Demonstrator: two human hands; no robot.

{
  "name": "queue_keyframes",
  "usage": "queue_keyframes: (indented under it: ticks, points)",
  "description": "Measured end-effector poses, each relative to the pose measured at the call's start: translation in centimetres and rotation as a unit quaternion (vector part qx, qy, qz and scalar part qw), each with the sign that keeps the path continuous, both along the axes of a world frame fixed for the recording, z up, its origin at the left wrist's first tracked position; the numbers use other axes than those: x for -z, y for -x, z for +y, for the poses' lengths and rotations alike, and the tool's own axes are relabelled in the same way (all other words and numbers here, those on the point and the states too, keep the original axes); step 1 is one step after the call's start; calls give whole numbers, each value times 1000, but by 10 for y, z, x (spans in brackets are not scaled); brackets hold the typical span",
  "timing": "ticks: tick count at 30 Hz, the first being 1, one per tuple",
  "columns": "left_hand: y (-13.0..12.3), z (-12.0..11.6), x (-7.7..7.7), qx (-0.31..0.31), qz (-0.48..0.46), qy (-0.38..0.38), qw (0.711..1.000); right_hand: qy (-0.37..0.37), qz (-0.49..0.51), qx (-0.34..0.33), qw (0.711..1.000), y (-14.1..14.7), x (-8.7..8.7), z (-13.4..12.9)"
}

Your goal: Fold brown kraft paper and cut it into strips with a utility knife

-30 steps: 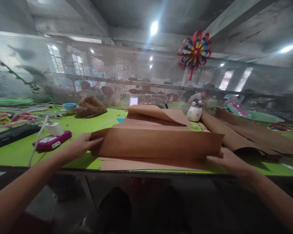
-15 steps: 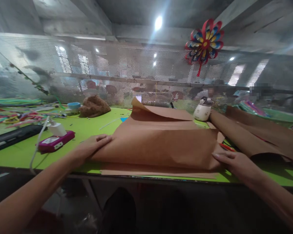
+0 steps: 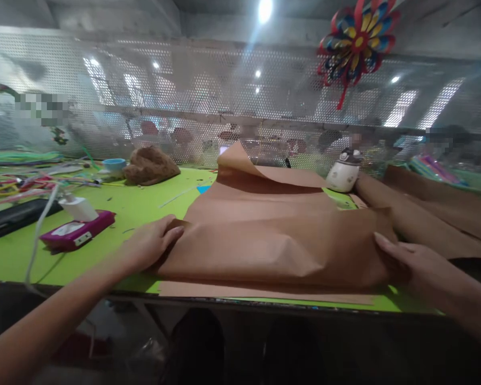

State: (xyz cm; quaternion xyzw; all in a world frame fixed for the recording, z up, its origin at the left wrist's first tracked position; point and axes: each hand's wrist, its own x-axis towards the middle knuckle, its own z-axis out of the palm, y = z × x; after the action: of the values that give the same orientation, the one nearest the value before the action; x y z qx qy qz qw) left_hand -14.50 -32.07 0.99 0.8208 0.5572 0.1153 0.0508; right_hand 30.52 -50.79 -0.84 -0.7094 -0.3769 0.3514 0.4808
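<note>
Along the near edge of the bright green flat tabletop, a broad, thin brown paper sheet rises in a crosswise band, its left end pinched by the left hand, its right by the right hand, neither nearer.

The place looked like a craft workshop: a flat bright-green worktop carried large brown paper sheets and thin multicoloured strips, a red-rimmed flower-shaped ornament hung above, and a grey perforated partition stood beyond, below grey concrete beams.
</note>
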Motion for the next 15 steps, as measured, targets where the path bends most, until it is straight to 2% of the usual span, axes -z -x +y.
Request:
queue_keyframes:
  ticks: [2,6,9,15]
  points:
    - [-3,2,4,-7,42,-10,999,10,-36,20,999,1,0,5]
    - [-5,-2,10,-29,77,-19,996,25,-122,102,987,1,8,3]
    - [-7,-7,7,-34,92,-13,995,22,-164,95,982,-1,15,-5]
    - [-7,0,9,-59,88,14,994,-3,-82,91,993,-3,13,-8]
